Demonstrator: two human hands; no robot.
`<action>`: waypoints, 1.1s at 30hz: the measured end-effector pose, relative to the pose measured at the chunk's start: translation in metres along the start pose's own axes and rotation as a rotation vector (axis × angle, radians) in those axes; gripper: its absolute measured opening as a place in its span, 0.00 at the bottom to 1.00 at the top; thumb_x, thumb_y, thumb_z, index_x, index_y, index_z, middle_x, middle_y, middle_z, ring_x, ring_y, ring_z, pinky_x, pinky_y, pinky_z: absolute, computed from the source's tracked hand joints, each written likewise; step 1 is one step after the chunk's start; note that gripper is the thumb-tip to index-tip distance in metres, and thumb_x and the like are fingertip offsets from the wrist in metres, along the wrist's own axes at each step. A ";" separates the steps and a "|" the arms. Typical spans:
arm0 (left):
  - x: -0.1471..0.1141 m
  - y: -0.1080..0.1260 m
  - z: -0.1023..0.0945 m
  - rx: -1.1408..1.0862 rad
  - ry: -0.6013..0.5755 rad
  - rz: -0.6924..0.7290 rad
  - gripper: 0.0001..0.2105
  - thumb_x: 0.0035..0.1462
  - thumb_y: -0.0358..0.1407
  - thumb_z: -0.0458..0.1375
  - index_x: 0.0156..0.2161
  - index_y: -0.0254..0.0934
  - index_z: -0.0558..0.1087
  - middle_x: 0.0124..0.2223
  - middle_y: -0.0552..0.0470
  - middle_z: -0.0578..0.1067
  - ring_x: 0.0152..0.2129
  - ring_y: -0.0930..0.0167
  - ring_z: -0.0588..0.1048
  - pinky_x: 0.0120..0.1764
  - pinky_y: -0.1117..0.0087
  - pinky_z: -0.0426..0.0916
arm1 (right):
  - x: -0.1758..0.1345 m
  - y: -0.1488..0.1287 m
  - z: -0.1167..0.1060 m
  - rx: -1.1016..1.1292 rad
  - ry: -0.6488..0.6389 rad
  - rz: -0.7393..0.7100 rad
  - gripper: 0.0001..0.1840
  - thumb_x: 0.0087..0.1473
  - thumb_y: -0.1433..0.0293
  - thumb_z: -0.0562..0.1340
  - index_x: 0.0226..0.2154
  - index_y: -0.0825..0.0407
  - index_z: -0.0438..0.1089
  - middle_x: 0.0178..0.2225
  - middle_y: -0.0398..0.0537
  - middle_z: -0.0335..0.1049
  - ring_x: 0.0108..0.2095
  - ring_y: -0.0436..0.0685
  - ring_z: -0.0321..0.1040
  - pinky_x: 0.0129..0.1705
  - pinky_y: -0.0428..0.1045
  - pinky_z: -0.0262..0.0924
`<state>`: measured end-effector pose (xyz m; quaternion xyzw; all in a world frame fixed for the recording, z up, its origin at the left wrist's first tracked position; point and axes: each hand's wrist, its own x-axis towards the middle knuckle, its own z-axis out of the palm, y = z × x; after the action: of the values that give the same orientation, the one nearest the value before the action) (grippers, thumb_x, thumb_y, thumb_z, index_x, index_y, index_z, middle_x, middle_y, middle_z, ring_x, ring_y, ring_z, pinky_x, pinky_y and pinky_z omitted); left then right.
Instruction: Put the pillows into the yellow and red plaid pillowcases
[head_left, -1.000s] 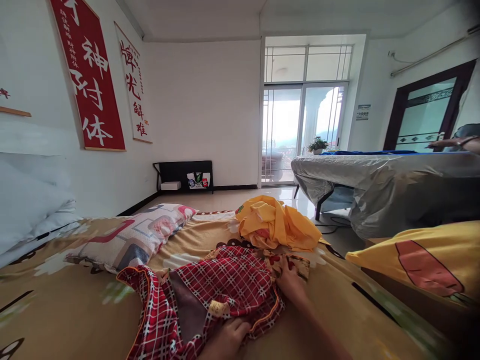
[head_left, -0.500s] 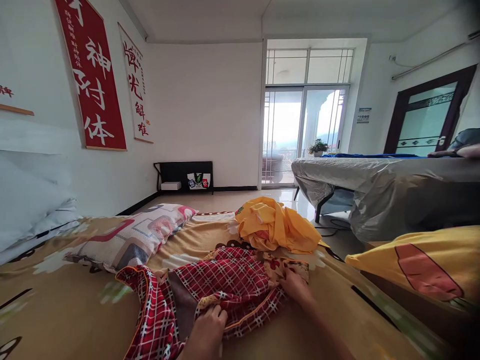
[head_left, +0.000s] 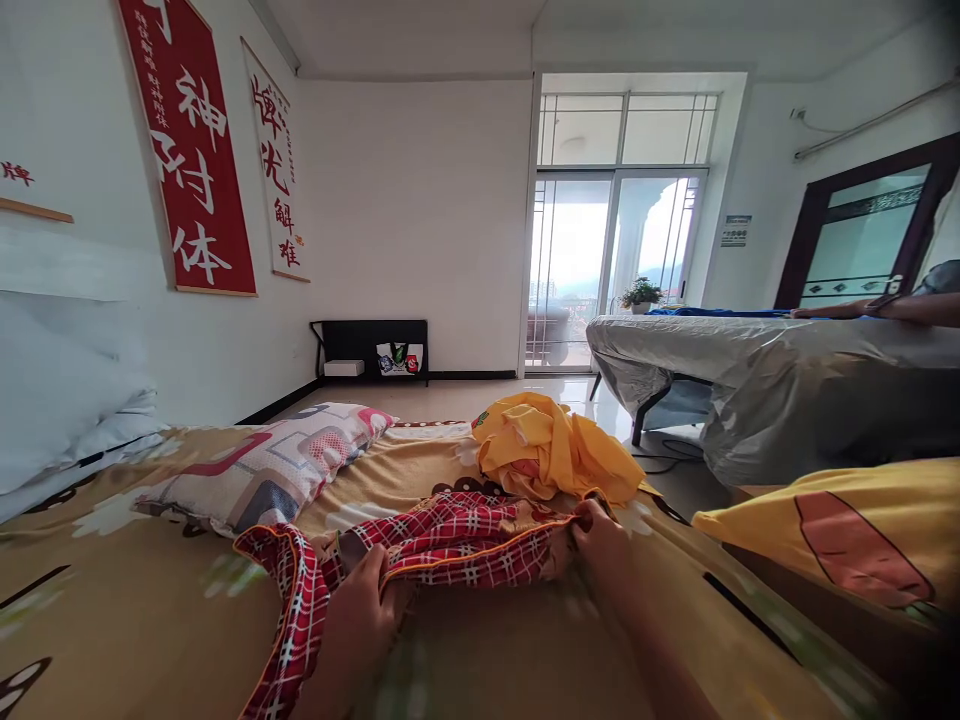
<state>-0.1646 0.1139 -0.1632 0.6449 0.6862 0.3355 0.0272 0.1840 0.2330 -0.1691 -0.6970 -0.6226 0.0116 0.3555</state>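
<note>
Plaid cloth (head_left: 480, 565) has lifted, yellow cloth (head_left: 559, 445) just behind.

The left hand (head_left: 361, 608) pinches the orange edge of a red checked cloth (head_left: 480, 572). The right hand (head_left: 606, 545) pinches the same cloth at its other end. The edge runs from hand to hand, over a brown sheet (head_left: 465, 655). A crumpled yellow cloth (head_left: 559, 450) lies just behind it. A pillow (head_left: 289, 465) with colored shapes lies to the left. A yellow cushion (head_left: 757, 520) is on the right. Farther back, another person's arm (head_left: 926, 310) reaches over a bench (head_left: 675, 340) covered in shiny plastic.
</note>
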 end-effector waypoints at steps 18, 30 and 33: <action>-0.002 0.008 -0.001 0.029 -0.126 0.012 0.04 0.60 0.34 0.47 0.34 0.40 0.63 0.34 0.51 0.75 0.32 0.67 0.75 0.32 0.72 0.59 | -0.003 -0.006 -0.008 0.132 0.165 0.170 0.09 0.54 0.66 0.55 0.38 0.50 0.65 0.32 0.49 0.75 0.32 0.58 0.71 0.30 0.47 0.53; -0.003 0.009 0.001 0.049 -0.144 0.028 0.07 0.60 0.33 0.47 0.37 0.40 0.67 0.37 0.49 0.77 0.37 0.65 0.76 0.36 0.71 0.63 | -0.003 -0.005 -0.007 0.147 0.169 0.158 0.09 0.54 0.68 0.54 0.38 0.50 0.66 0.32 0.49 0.75 0.32 0.57 0.71 0.30 0.47 0.53; -0.002 0.008 0.001 0.043 -0.176 0.011 0.08 0.60 0.33 0.46 0.40 0.39 0.67 0.40 0.47 0.77 0.40 0.64 0.76 0.38 0.70 0.64 | -0.003 -0.005 -0.006 0.149 0.174 0.157 0.09 0.54 0.68 0.55 0.38 0.50 0.66 0.32 0.48 0.75 0.31 0.57 0.70 0.29 0.47 0.52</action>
<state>-0.1567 0.1117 -0.1611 0.6761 0.6846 0.2628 0.0715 0.1822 0.2270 -0.1634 -0.7137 -0.5304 0.0251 0.4568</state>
